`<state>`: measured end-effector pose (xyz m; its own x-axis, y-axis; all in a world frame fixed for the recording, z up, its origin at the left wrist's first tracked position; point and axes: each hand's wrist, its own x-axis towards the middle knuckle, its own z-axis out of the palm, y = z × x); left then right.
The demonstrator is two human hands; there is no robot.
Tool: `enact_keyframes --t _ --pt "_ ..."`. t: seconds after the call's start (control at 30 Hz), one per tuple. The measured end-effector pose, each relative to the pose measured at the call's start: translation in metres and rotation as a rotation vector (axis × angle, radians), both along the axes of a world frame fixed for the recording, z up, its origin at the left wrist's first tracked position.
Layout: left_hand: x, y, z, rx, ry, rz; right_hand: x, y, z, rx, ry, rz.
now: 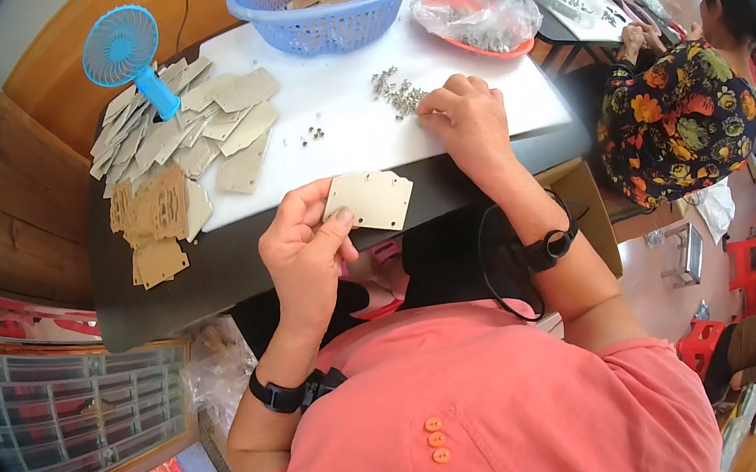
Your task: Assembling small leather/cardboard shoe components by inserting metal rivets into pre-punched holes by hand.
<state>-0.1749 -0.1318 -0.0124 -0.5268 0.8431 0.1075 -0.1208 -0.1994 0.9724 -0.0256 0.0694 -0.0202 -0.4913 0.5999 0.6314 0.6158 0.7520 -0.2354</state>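
Between thumb and fingers, my left hand [299, 252] holds a flat cream-coloured card [375, 200] with small holes along its edges, just over the table's near edge. My right hand [472, 123] is closed in a pinch at the right side of a small heap of tiny silvery metal pieces [397, 95]. Whatever its fingertips grip is too small or hidden to name. A few loose metal pieces [315, 133] lie farther left on the white board [327, 79]. Many similar cards [225, 112] are piled at the left, with brownish ones [152, 210] in front.
A blue handheld fan [120, 50] stands among the cards. At the back sits a blue plastic basket [327, 11] with cards inside. A red tray [506, 49] bears a clear bag of metal pieces. On the right, a person in a flowered top [679, 107] works at another table.
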Motion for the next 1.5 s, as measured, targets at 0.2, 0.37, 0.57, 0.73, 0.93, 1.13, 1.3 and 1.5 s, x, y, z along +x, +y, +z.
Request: enact_keyframes --t 0.2,0.37,0.57,0.73,0.93,1.13,1.3,1.5 --pt "-0.002 -0.001 0.002 0.002 0.002 -0.013 0.004 0.004 0.0 0.002 -0.045 0.078" --pt "-0.003 0.0 0.003 -0.02 -0.016 -0.021 0.01 0.011 0.007 -0.089 -0.075 0.158" --pt "-0.004 0.002 0.007 -0.042 -0.049 -0.031 0.007 0.012 0.014 -0.076 -0.134 0.167" --pt "-0.002 0.002 0.01 -0.051 -0.036 -0.008 0.007 0.015 0.008 -0.042 -0.138 0.148" --pt "-0.002 0.003 0.013 -0.079 -0.057 0.019 0.013 0.013 0.009 -0.108 -0.093 0.175" --pt "-0.002 0.009 0.012 -0.096 -0.085 -0.007 0.007 0.003 0.007 -0.065 -0.04 0.202" --pt "-0.004 0.008 0.014 -0.115 -0.059 0.021 0.011 0.009 0.005 0.017 -0.062 0.183" --pt "-0.007 0.007 0.013 -0.098 -0.078 -0.037 0.019 0.01 0.013 -0.211 0.101 0.167"
